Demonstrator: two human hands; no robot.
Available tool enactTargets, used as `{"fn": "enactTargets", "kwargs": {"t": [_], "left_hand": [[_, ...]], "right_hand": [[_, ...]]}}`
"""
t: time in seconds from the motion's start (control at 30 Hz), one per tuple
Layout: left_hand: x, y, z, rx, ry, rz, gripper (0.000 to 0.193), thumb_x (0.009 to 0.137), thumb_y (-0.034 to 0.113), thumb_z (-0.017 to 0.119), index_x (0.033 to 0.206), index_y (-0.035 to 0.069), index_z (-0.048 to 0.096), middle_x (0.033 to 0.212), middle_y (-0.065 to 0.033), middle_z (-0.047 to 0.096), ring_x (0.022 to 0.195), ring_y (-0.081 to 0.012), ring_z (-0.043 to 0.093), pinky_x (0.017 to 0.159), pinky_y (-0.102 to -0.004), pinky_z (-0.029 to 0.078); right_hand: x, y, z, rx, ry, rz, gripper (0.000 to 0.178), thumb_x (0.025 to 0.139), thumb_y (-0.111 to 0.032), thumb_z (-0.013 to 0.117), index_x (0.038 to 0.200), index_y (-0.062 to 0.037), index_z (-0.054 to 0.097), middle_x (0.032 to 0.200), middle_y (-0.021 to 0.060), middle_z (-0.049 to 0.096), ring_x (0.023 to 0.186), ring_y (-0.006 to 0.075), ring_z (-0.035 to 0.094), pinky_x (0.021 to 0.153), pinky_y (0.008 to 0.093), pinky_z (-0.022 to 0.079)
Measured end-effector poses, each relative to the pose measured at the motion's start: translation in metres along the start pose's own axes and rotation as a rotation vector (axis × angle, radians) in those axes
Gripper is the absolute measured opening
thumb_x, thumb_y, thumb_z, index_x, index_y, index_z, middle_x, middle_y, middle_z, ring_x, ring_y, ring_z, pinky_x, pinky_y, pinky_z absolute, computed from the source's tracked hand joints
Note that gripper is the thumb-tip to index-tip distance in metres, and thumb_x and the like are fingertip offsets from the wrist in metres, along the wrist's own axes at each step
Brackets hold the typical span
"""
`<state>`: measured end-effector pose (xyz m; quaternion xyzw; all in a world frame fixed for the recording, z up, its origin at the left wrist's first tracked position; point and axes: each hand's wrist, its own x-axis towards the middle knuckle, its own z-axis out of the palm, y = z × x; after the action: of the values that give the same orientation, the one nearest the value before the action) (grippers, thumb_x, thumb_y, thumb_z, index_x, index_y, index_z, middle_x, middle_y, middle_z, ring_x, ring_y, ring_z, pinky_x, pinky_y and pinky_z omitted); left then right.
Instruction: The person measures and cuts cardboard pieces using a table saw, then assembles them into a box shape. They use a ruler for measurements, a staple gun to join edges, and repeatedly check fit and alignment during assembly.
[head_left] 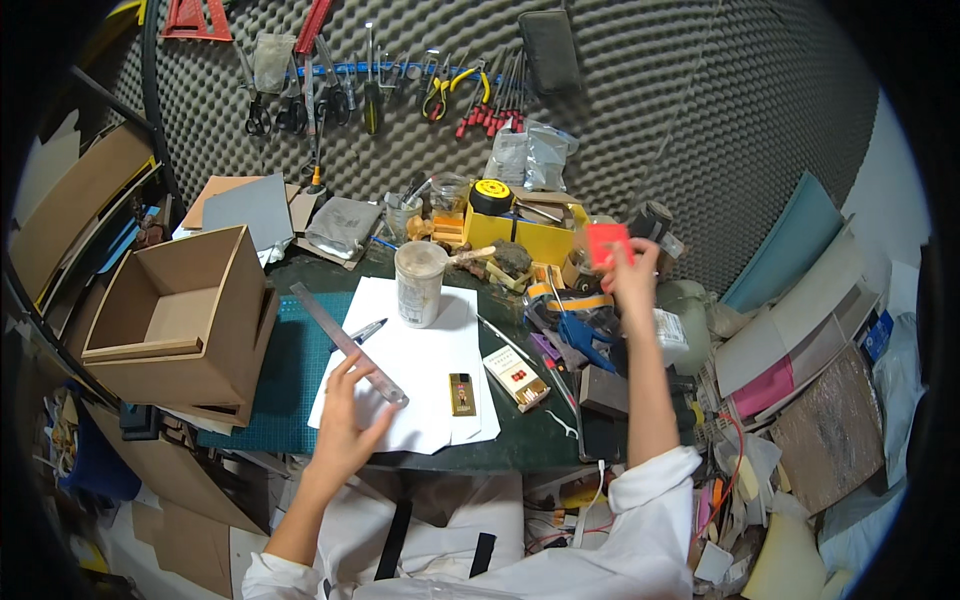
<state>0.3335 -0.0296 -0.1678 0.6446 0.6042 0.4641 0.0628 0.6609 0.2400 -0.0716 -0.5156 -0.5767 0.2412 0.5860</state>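
Sleeves (655, 482) rolled, our left fingers (343, 374) pinch a ruler (336, 332) before the jar (418, 292), right fingers (640, 265) a red piece (603, 240) rightward; let's steady both.

Wkshp, misc. hung tools (372, 108), cutting mat (288, 385)

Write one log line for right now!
left hand: holding ruler over paper | right hand: holding red object | white tub: on paper

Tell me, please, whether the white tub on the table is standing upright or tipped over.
Upright: the tub stands with its round top facing up and its base on the white paper.
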Motion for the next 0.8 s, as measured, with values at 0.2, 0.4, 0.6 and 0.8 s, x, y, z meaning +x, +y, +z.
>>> {"fn": "enactTargets", "kwargs": {"t": [0.2, 0.4, 0.6, 0.8], "left_hand": [[-0.019, -0.032, 0.011, -0.085, 0.182, -0.125, 0.031, 0.083, 0.008, 0.069, 0.111, 0.003, 0.057, 0.121, -0.0183, 0.055, 0.109, -0.0318, 0.057, 0.091, -0.0393, 0.047], [-0.018, -0.033, 0.018, 0.066, 0.301, -0.130, 0.024, 0.080, 0.003, 0.067, 0.103, 0.002, 0.060, 0.111, -0.0162, 0.059, 0.102, -0.0313, 0.059, 0.086, -0.0369, 0.047], [-0.024, -0.033, 0.019, 0.120, 0.356, -0.041, 0.019, 0.079, 0.003, 0.067, 0.097, 0.004, 0.062, 0.101, -0.0126, 0.064, 0.093, -0.0281, 0.059, 0.081, -0.0353, 0.045], [-0.038, -0.042, 0.005, -0.083, 0.365, 0.051, 0.018, 0.081, -0.005, 0.062, 0.097, 0.003, 0.062, 0.082, -0.0096, 0.062, 0.074, -0.0253, 0.058, 0.068, -0.0326, 0.044]], "right_hand": [[0.204, 0.087, 0.015, -0.478, 0.168, 0.182, 0.039, 0.085, -0.021, 0.065, 0.108, 0.0080, 0.053, 0.088, 0.0221, 0.068, 0.078, 0.0266, 0.069, 0.065, 0.0354, 0.054], [0.244, 0.118, 0.054, -0.745, 0.014, 0.169, 0.041, 0.084, -0.023, 0.060, 0.109, 0.0097, 0.058, 0.100, 0.0302, 0.067, 0.103, 0.0386, 0.065, 0.090, 0.0429, 0.051], [0.178, 0.060, 0.043, -0.407, -0.092, 0.034, 0.023, 0.093, -0.017, 0.056, 0.099, 0.0025, 0.068, 0.093, 0.0149, 0.071, 0.076, 0.0209, 0.071, 0.062, 0.0318, 0.056], [0.019, -0.038, 0.050, -0.204, -0.418, -0.282, 0.019, 0.094, -0.016, 0.059, 0.105, -0.0022, 0.066, 0.084, 0.0070, 0.069, 0.065, 0.0118, 0.067, 0.057, 0.0233, 0.048]]}}
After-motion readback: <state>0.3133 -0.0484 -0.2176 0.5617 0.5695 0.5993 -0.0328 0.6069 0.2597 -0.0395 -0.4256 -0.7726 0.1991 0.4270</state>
